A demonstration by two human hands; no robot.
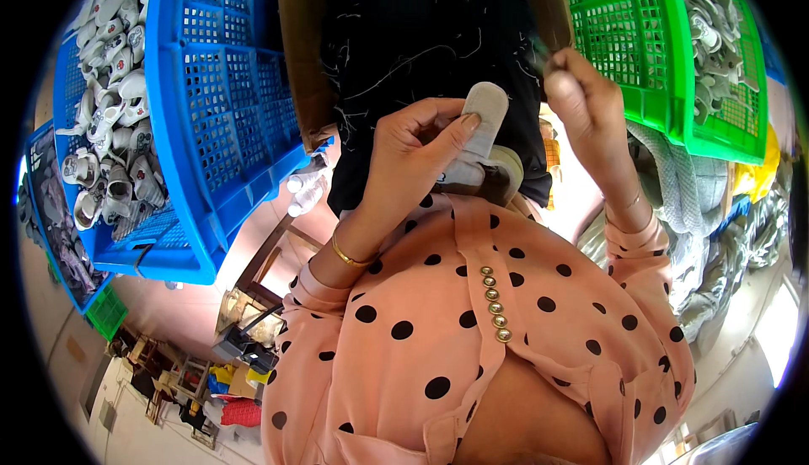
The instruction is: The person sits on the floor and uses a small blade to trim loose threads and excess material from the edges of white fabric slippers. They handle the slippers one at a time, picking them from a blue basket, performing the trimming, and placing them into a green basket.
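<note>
My left hand point(421, 141) is closed on a small shoe point(486, 120) in front of my chest. The thumb presses on the shoe's pale grey, rounded flap, which points up and away from me. Its lighter rim and grey body show below, close to my blouse, and the fingers cover part of it. To the right and farther off, my right hand point(583, 98) is raised apart from the shoe, with its fingers curled tightly together. A faint blur lies by its fingertips, too smeared to name. Dark cloth point(421, 52) strewn with loose white threads covers my lap.
A tall blue plastic crate point(202, 120) on the left holds many small white and grey shoes point(118, 111). On the right stands a green crate point(624, 35) with grey shoe pieces point(712, 44). Grey textiles point(674, 179) are heaped below it.
</note>
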